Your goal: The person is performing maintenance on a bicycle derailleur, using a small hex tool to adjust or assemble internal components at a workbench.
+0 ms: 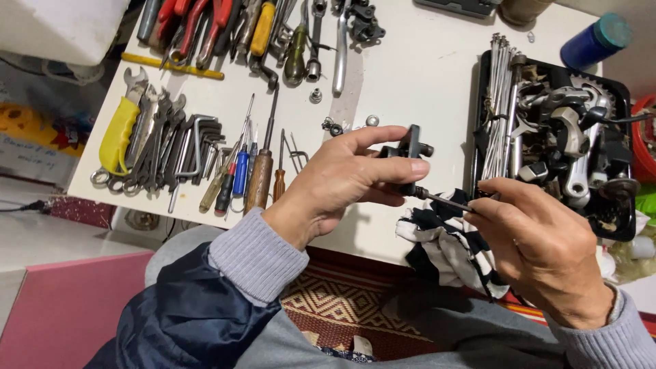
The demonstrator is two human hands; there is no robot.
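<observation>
My left hand (345, 179) grips a small black metal part (410, 145) between thumb and fingers, above the near edge of the white table (410, 75). My right hand (540, 242) pinches a thin dark tool (444, 199) whose tip meets the underside of the black part. A black-and-white striped cloth (444, 242) lies under my right hand at the table's edge. Both sleeves are grey knit; the left arm also wears a dark blue jacket.
Screwdrivers (256, 174), hex keys and wrenches (164, 147) lie in rows at left, pliers (198, 27) at the back. A black tray (618, 92) of metal bicycle parts and spokes stands at right, with a blue bottle (594, 41) behind. Loose nuts (333, 126) lie mid-table.
</observation>
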